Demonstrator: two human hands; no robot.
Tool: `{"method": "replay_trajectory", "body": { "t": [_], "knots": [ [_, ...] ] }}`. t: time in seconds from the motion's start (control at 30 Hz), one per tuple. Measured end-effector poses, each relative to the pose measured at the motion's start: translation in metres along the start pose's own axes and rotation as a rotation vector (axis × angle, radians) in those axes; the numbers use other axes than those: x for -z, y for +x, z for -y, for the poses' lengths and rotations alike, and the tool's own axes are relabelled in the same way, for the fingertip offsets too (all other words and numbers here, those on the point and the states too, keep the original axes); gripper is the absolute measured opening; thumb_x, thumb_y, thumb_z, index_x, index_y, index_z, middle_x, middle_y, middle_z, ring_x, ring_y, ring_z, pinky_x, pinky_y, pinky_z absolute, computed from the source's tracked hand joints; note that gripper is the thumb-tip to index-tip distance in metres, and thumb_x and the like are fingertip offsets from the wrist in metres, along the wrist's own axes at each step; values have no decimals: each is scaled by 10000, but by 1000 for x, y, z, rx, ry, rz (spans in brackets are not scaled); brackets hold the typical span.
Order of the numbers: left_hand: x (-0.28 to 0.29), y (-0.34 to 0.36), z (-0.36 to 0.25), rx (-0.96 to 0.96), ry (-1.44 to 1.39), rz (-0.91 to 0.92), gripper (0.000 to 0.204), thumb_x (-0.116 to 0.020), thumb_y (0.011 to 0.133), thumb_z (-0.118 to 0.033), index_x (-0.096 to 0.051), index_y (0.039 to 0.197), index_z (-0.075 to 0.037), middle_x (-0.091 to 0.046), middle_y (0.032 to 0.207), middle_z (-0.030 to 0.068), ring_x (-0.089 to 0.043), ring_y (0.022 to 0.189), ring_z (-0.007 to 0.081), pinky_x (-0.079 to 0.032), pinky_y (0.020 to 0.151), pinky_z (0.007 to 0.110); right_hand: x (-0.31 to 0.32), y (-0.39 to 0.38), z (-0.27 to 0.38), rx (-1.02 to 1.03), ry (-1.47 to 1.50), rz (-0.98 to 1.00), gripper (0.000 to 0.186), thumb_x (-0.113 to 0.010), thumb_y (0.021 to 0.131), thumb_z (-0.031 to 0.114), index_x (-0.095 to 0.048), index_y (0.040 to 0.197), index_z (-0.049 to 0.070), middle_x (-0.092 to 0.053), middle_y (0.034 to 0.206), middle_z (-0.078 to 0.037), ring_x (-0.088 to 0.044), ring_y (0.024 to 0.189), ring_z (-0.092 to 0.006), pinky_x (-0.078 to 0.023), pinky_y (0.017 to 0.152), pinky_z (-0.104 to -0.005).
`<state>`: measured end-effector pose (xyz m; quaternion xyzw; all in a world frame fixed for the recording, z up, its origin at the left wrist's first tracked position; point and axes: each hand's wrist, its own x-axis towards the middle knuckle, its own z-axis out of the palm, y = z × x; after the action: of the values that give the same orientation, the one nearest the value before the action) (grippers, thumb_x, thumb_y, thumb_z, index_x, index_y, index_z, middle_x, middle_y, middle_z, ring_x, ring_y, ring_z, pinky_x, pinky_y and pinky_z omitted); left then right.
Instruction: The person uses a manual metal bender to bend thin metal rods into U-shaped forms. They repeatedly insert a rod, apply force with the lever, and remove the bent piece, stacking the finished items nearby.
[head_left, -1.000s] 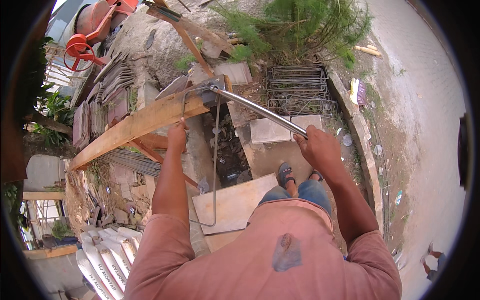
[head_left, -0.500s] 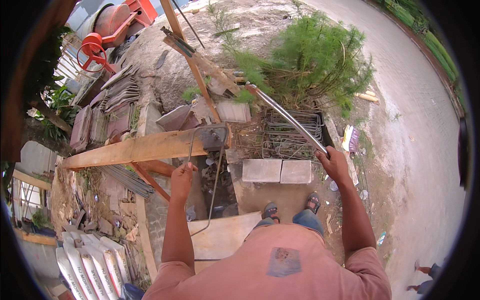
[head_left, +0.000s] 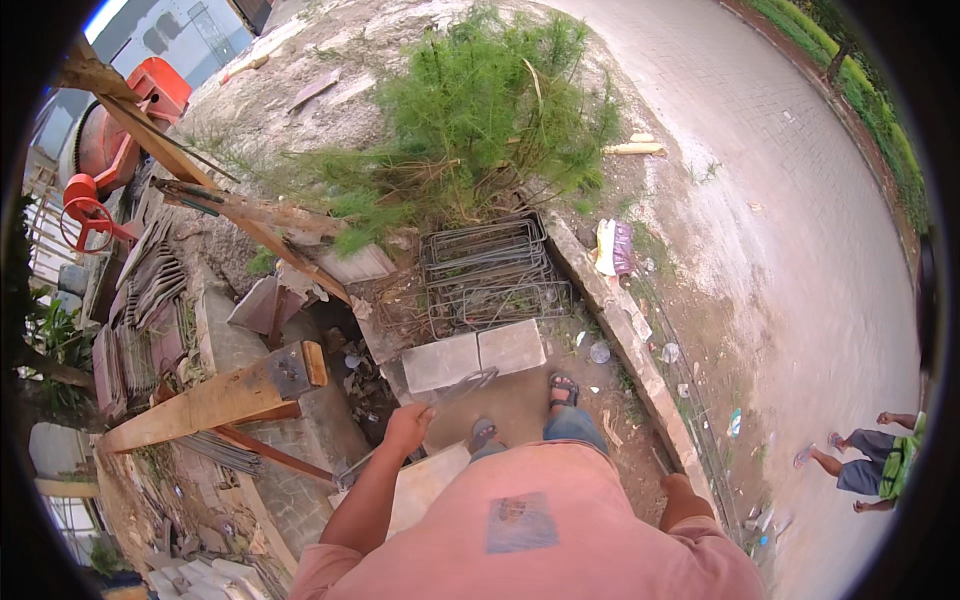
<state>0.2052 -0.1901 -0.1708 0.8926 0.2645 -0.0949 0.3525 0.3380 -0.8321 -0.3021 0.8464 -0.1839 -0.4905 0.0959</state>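
My left hand (head_left: 408,428) is closed around a bent steel rebar stirrup (head_left: 468,384), held low in front of my body. Part of its frame reaches right over the concrete blocks' near side; another part shows by my left forearm. Of my right arm (head_left: 680,503) only a short stretch shows below the sleeve, hanging at my side, and the hand is hidden. Several more rebar stirrups (head_left: 490,275) lie stacked beyond two grey concrete blocks (head_left: 442,362). A wooden beam (head_left: 210,405) with a dark-stained end stands to the left.
A leafy green bush (head_left: 490,110) grows behind the stirrups. A concrete kerb (head_left: 610,310) runs along my right side, with a paved road (head_left: 800,250) beyond. Stacked roof tiles (head_left: 140,300) and an orange concrete mixer (head_left: 110,150) stand left. Another person (head_left: 875,465) is at lower right.
My left hand has lowered the stirrup, which now lies flatter. My right arm has dropped, and the metal pipe it held is out of sight. My view has turned right; another person shows more fully.
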Motion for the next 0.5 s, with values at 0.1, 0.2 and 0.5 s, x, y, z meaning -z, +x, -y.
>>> {"method": "replay_trajectory", "body": {
  "t": [0.1,0.2,0.5],
  "knots": [
    [-44,49,-34,-62,60,93,231,-586,901,-279,-652,899,-58,-638,840,224,-608,816,423,-477,721,479,-23,-9,-76,-24,-69,55,323,-583,829,269,-716,1012,39,-694,1018,-157,-674,962,-282,-512,828,-393],
    [-57,113,-65,-70,47,172,260,-588,899,-310,-652,880,-59,-642,843,223,-609,835,415,-482,746,480,-19,2,-105,12,-86,182,341,-604,823,321,-709,1007,54,-684,1006,-148,-660,937,-294,-508,823,-403],
    [6,280,-184,35,201,-237,647,-637,890,-377,-401,1430,-108,-427,1424,190,-435,1293,360,-383,1039,467,109,54,38,356,353,-65,459,-689,804,381,-646,747,-72,-593,617,-144,-564,507,-266,-437,481,-411]
  ]
}}
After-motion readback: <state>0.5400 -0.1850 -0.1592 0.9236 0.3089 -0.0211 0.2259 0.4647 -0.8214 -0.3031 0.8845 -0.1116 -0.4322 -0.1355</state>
